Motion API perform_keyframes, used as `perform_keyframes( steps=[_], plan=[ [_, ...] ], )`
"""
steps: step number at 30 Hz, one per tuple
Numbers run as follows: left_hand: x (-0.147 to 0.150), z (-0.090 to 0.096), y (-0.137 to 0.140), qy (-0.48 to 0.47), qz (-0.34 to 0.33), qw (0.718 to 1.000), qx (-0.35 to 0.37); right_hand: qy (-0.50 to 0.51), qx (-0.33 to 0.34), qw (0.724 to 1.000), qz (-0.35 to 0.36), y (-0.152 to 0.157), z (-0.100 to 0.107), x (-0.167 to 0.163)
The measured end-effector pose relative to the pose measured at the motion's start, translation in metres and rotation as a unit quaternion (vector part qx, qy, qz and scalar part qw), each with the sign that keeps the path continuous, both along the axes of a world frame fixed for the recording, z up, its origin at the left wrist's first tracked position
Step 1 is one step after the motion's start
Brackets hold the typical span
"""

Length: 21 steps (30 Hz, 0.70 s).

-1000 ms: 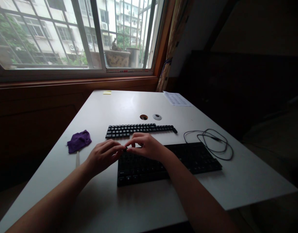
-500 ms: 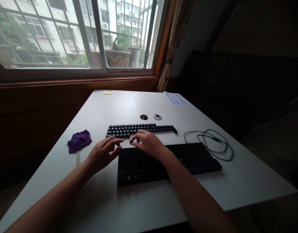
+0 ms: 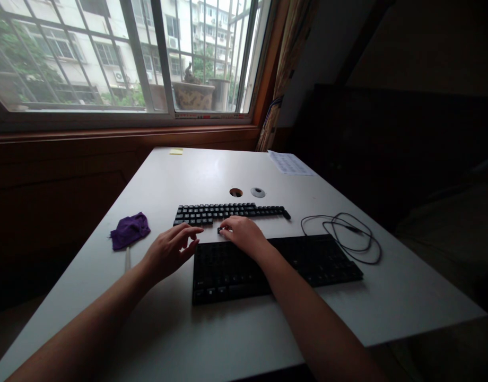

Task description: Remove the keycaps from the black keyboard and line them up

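Between the fingertips of my right hand [image 3: 244,233] is a small black keycap [image 3: 219,231], just beyond the far edge of the black keyboard [image 3: 319,257]. My right wrist and forearm pass over the keyboard and hide part of it. My left hand [image 3: 175,245] hovers by the keyboard's far left corner, holding nothing, its thumb and fingers apart. Loose keycaps [image 3: 196,215] stand in rows on the table behind the keyboard. My right hand covers part of the nearest row.
The white table [image 3: 148,323] carries a purple cloth [image 3: 130,231] on a pale stick [image 3: 128,259] at left. A coiled black cable [image 3: 377,246] lies at right. Farther back are a round hole [image 3: 236,192], a grey cover [image 3: 258,192], printed paper [image 3: 290,163] and a yellow note [image 3: 176,152].
My right hand has moved slightly to the right with the keycap, and its fingers have drawn closer together. My left hand stays nearly where it was.
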<state>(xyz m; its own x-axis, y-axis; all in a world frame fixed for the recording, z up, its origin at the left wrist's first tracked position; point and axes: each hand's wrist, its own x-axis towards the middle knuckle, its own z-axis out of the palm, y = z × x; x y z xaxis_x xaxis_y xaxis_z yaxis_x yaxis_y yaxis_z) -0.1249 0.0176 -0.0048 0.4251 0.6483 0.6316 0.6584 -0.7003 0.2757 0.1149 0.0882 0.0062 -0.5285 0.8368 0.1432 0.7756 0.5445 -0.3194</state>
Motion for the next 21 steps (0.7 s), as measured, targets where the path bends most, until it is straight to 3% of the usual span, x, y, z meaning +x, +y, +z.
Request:
perform_keyframes(
  steps=[11, 21],
  plan=[
    [-0.001, 0.0, 0.001, 0.008, -0.001, 1.0, 0.003, -0.001, 0.019, 1.0, -0.02, -0.007, 0.01, 0.003],
    [0.0, 0.002, -0.001, 0.011, 0.0, 1.0, -0.004, -0.076, 0.023, 0.997, 0.012, -0.017, 0.019, 0.003]
  ],
)
